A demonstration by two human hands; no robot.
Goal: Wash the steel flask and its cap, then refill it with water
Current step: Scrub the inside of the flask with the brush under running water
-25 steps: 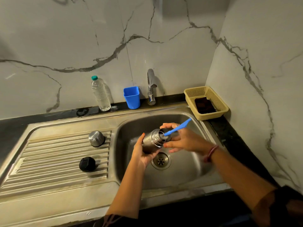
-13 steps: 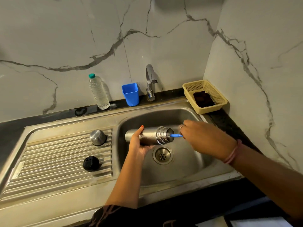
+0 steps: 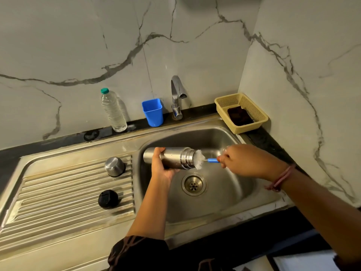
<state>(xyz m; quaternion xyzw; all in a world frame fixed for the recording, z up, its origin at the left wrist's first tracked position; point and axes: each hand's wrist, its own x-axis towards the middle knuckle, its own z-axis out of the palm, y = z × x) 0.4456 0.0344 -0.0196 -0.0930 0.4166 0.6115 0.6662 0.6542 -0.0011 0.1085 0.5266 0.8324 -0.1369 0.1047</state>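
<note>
The steel flask [image 3: 172, 157] lies level over the sink basin [image 3: 224, 194], mouth pointing right. My left hand [image 3: 161, 169] grips its body from below. My right hand [image 3: 246, 160] holds the blue handle of a bottle brush [image 3: 199, 159], whose white bristles stick out at the flask's mouth. On the ribbed drainboard [image 3: 58, 196] to the left stand the steel cup cap [image 3: 114, 166] and the black stopper [image 3: 108, 198].
The tap [image 3: 176, 96] stands behind the basin with no water running. Beside it are a blue cup [image 3: 152, 112] and a clear water bottle [image 3: 113, 110]. A yellow basket [image 3: 254, 109] holding a dark scrubber sits at the back right corner.
The flask has been turned from tilted to level. The brush went deep into it and has now been drawn out until its white bristles show at the mouth.
</note>
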